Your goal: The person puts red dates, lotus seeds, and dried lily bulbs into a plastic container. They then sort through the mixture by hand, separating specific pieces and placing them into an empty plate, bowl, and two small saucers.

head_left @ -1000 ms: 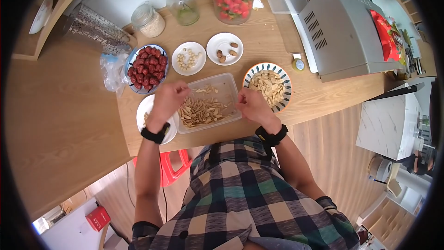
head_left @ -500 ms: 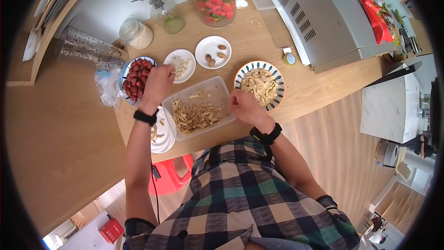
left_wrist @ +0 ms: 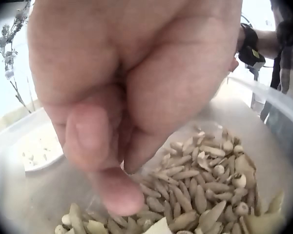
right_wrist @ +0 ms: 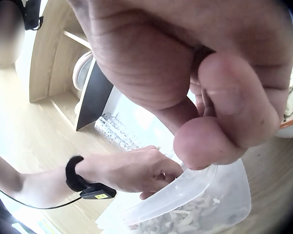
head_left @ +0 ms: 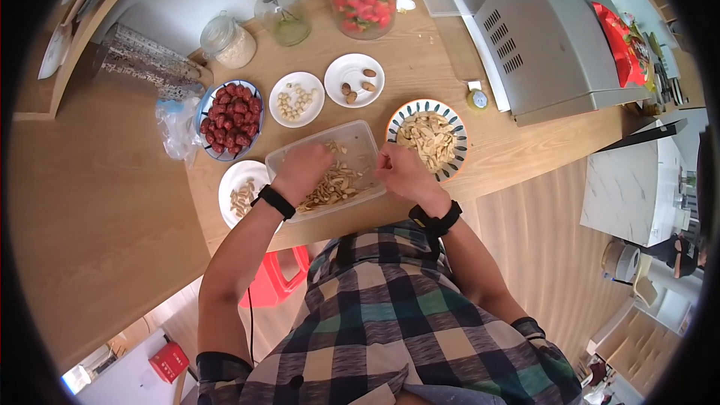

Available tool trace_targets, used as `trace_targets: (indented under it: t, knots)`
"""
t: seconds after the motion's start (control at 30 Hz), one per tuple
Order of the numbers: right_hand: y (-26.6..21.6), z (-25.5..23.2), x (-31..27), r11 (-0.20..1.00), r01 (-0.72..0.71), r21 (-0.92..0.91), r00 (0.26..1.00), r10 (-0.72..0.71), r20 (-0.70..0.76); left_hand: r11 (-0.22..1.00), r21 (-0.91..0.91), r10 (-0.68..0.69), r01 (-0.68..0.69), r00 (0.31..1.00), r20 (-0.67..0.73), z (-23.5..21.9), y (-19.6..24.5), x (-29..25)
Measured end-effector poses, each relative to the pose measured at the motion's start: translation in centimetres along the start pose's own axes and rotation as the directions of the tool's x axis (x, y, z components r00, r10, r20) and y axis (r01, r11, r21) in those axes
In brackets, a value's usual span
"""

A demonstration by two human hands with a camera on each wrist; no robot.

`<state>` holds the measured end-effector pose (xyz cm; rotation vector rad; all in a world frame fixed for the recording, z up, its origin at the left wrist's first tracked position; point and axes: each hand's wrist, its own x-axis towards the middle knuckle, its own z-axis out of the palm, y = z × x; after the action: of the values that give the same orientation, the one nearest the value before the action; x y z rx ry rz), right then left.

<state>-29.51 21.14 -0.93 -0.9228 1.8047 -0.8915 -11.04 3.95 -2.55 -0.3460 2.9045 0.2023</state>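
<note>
In the head view my left hand point(head_left: 303, 169) is over a clear plastic container point(head_left: 361, 142) of slender beige pieces point(head_left: 336, 187). The left wrist view shows that hand's fingers point(left_wrist: 90, 131) curled above the pieces point(left_wrist: 180, 195), with nothing visible between them. By the container's right rim is my right hand point(head_left: 407, 173), between it and a patterned bowl point(head_left: 462, 140) of pale slices point(head_left: 427, 139). Its fingers point(right_wrist: 234, 97) are curled, thumb and finger touching, and no object shows in them.
Behind the container stand a plate of white kernels point(head_left: 297, 99), a plate of brown nuts point(head_left: 354, 67) and a dish of red dates point(head_left: 232, 118). A plate of beige pieces point(head_left: 241, 199) sits to the left. Jars and a strawberry container point(head_left: 362, 0) line the back; a grey appliance point(head_left: 555, 52) is at right.
From beside the date dish and kernel plate, my left hand has moved right and toward me, over the container. My right hand stays near the container's right rim.
</note>
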Motion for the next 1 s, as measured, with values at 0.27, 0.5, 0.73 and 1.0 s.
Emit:
trace_targets:
  t: [0.27, 0.5, 0.73, 1.0]
  knots:
    - [0.7, 0.2, 0.2, 0.998, 0.058, -0.019, 0.998, -0.059, -0.024, 0.999, 0.026, 0.043, -0.042, 0.999, -0.012, -0.3, 0.1, 0.4]
    - [1.3, 0.5, 0.2, 0.995, 0.091, -0.034, 0.994, -0.093, -0.064, 0.92, -0.347, -0.178, 0.18, 0.983, 0.038, -6.9, 1.8, 0.0]
    - [2.3, 1.2, 0.5, 0.981, 0.18, -0.068, 0.976, -0.187, -0.108, 0.764, -0.642, -0.137, -0.056, 0.959, -0.246, -9.0, 4.8, 6.2]
    - [2.4, 0.8, 0.2, 0.98, 0.196, -0.014, 0.977, -0.197, -0.085, 0.702, -0.705, -0.009, -0.103, 0.988, -0.153, -8.7, 7.8, 12.0]
